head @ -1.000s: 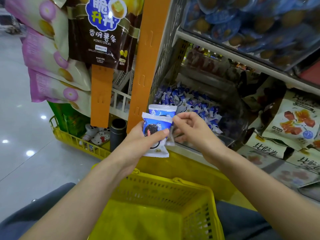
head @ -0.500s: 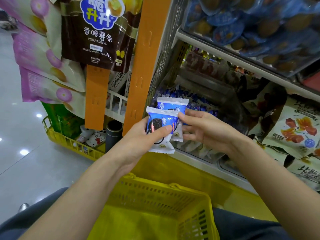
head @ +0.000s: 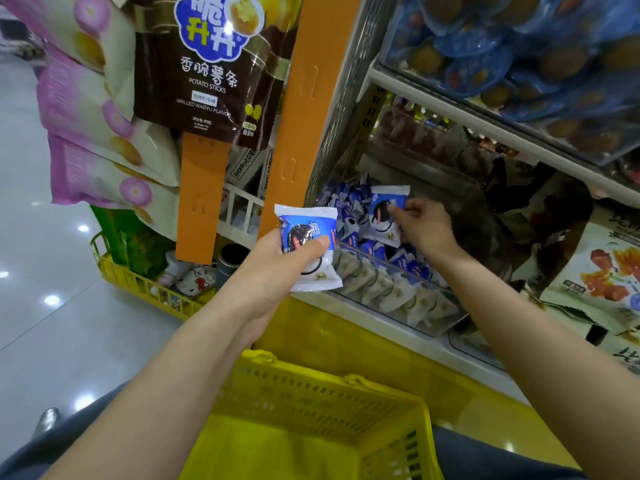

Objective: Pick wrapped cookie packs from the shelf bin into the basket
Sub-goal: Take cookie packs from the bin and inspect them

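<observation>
Mostly a two-handed pick, read from left of frame to right.

- Centre-left: left hand point(head: 277, 268) raised in front of the shelf edge, thumb across the face of a cookie pack point(head: 306, 249), fingers behind. A white edge shows under the pack (a second one tucked behind? cannot tell).
- Bottom centre: yellow basket point(head: 311, 372) directly below both hands. No packs visible in the part of its floor that shows.
- Centre: clear shelf bin point(head: 415, 306), heaped with the same blue-and-white packs, some pressed flat against its front wall.
- Right of centre: second cookie pack point(head: 384, 216) lifted just above the heap, pinched near its middle by the right hand point(head: 424, 226); remaining fingers loosely curled.

Handling, as judged:
- Each pack looks very light, a single puffed film pillow with crimped ends.
- Film is glossy, likely slick and crinkly. A flat thumb-and-finger pinch across the body, as the left hand has it, should hold. The crimped end seal is the other sound place to grip.
- Contents probably brittle, so a gentle squeeze only, and a short drop into the basket rather than a throw.
</observation>
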### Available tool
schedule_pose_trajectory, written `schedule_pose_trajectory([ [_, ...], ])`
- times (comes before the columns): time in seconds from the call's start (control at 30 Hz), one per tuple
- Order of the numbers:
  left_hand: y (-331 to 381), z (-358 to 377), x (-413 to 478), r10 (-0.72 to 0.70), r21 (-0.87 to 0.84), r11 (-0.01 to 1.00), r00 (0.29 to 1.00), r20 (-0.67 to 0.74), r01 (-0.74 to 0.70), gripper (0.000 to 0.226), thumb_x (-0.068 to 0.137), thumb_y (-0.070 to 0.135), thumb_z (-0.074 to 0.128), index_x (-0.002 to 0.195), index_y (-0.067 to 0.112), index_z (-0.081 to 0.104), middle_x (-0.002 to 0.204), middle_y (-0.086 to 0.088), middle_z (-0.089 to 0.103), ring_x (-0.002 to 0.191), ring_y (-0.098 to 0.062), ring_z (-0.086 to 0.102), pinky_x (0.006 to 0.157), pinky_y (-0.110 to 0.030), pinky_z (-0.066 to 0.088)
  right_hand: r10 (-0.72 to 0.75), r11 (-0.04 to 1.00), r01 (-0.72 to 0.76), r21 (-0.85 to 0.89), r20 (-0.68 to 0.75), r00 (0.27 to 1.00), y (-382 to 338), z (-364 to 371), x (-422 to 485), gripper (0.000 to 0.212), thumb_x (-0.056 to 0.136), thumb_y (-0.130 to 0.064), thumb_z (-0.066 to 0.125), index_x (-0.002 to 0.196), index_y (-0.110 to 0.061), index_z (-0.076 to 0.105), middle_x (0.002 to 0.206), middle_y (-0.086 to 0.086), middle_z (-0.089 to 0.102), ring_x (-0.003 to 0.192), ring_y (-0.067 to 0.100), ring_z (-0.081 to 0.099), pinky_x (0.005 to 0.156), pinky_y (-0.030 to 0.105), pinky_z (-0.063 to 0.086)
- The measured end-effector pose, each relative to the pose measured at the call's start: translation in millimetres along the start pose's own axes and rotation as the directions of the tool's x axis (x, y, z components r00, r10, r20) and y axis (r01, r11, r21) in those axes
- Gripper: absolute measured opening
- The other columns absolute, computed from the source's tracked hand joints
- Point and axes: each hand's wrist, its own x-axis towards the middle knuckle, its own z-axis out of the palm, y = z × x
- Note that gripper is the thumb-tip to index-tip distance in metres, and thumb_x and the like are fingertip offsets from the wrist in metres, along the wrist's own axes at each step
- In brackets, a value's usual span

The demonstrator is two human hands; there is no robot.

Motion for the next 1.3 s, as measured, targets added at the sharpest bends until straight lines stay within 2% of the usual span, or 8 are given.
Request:
schedule_pose_trajectory([
  [0.17,-0.4,-1.1,2.5,-0.008,0.001,1.000,1.000,-0.011,0.008,0.025,0.090,0.023,0.058,0.113,0.015,0.060,0.105,-0.005,0.069,0.106,-0.022,0.062,0.100,-0.041,0.044,-0.133,0.960,0.133,-0.245,0.017,0.991,4.9,7.3,11.1,0.032,0.088,-0.029,0.061,0.092,0.002,0.062,0.072,0.009,0.056,0.067,0.018,0.050,0.065,0.030,0.041],
  [0.3,0.8,-0.7,5.6,-0.007,-0.013,1.000,1.000,-0.009,0.007,0.026,0.090,0.023,0.058,0.113,0.012,0.059,0.106,-0.008,0.068,0.105,-0.022,0.063,0.100,-0.043,0.045,-0.179,0.960,0.159,-0.230,-0.068,0.981,5.1,8.9,18.5,0.023,0.089,-0.027,0.060,0.087,-0.004,0.058,0.068,0.000,0.049,0.068,0.014,0.047,0.064,0.027,0.038],
  [0.5,0.6,-0.4,11.1,-0.003,-0.024,1.000,1.000,-0.011,0.002,0.026,0.089,0.022,0.059,0.113,0.012,0.060,0.107,-0.011,0.068,0.104,-0.024,0.063,0.098,-0.043,0.047,0.005,0.898,0.084,-0.431,0.202,0.979,10.9,11.8,23.6,0.030,0.087,-0.029,0.063,0.066,-0.015,0.048,0.065,0.001,0.045,0.054,0.012,0.041,0.052,0.017,0.036],
  [0.6,0.4,1.2,13.0,-0.008,-0.027,1.000,1.000,-0.003,0.008,0.027,0.089,0.022,0.059,0.113,0.010,0.059,0.107,-0.013,0.067,0.105,-0.025,0.062,0.098,-0.044,0.047,0.064,0.844,0.067,-0.532,0.224,0.973,11.2,10.2,26.8,0.032,0.086,-0.033,0.063,0.066,-0.010,0.055,0.064,0.005,0.050,0.053,0.013,0.045,0.053,0.024,0.037],
  [0.77,-1.9,1.3,13.5,-0.014,-0.017,1.000,1.000,-0.020,0.014,0.026,0.088,0.022,0.060,0.112,0.012,0.060,0.106,-0.007,0.068,0.102,-0.022,0.063,0.097,-0.041,0.048,-0.008,0.928,0.074,-0.366,0.176,0.984,8.3,30.4,32.4,0.040,0.087,-0.030,0.063,0.057,-0.012,0.044,0.059,0.011,0.044,0.057,0.021,0.041,0.062,0.026,0.033],
  [1.03,-10.4,5.9,14.9,-0.045,0.022,0.999,0.999,-0.015,0.045,0.029,0.087,0.025,0.062,0.113,0.013,0.059,0.107,-0.006,0.067,0.103,-0.022,0.062,0.099,-0.043,0.046,0.047,0.905,0.052,-0.422,0.220,0.974,-3.8,41.3,42.1,0.053,0.090,-0.036,0.057,0.049,-0.013,0.034,0.049,0.006,0.033,0.043,0.015,0.032,0.045,0.026,0.026],
  [1.23,-22.0,12.1,11.6,-0.038,0.093,0.995,0.999,-0.001,0.038,0.028,0.086,0.024,0.064,0.112,0.015,0.059,0.108,-0.005,0.068,0.101,-0.020,0.063,0.093,-0.038,0.050,-0.262,0.961,0.262,-0.088,0.010,0.965,-13.5,16.1,-17.3,0.020,0.097,-0.032,0.043,0.092,-0.019,0.058,0.075,-0.004,0.060,0.067,0.010,0.056,0.059,0.014,0.043],
  [1.3,-27.3,15.6,9.2,-0.041,0.112,0.993,0.999,0.014,0.039,0.029,0.085,0.021,0.065,0.113,0.015,0.058,0.108,-0.005,0.068,0.101,-0.020,0.064,0.088,-0.033,0.052,-0.298,0.954,0.298,0.000,0.016,0.954,-10.8,9.5,-49.2,0.023,0.097,-0.033,0.043,0.093,-0.017,0.060,0.083,-0.002,0.065,0.076,0.015,0.061,0.071,0.027,0.048],
])
